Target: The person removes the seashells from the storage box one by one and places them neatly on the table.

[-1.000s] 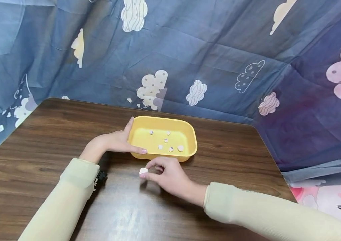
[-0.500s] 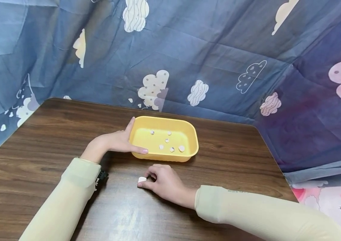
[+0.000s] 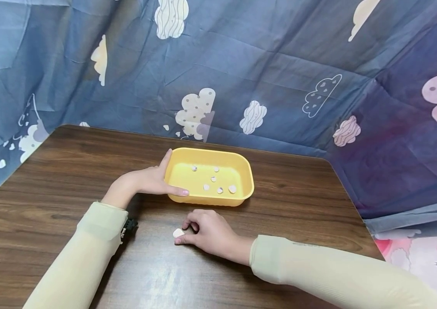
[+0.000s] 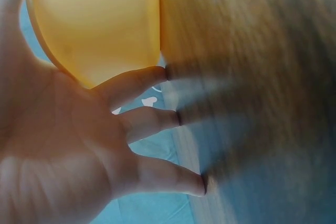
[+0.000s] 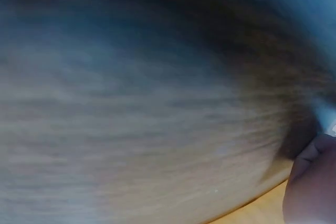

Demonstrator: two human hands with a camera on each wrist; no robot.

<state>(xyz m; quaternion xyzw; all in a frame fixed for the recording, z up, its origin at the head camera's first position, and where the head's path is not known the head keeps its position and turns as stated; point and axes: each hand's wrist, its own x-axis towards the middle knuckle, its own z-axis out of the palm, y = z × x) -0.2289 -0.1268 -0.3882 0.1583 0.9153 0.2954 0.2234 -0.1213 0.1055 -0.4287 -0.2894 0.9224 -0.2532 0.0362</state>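
A yellow plastic tub (image 3: 218,201) stands near the middle of the table. My left hand (image 3: 146,181) rests against its left end, fingers spread, one digit along the near rim and another at the far corner. The left wrist view shows the palm (image 4: 58,140) beside the tub (image 4: 105,30), with several fingers straight. In front of the tub, my right hand (image 3: 210,234) pinches a small white piece (image 3: 178,233) between thumb and finger, low over the table. Only the edge of that hand (image 5: 315,182) appears in the right wrist view.
Several small whitish round pieces (image 3: 232,189) lie scattered on the tub's floor, some with dark marks. The table (image 3: 299,193) has a brown wood-grain top. A blue cloud-print curtain (image 3: 133,94) hangs along its back and right side.
My right hand has lowered toward me, away from the tub, with the white piece. The piece has tilted, showing more of its flat face. My left hand stays at the tub.
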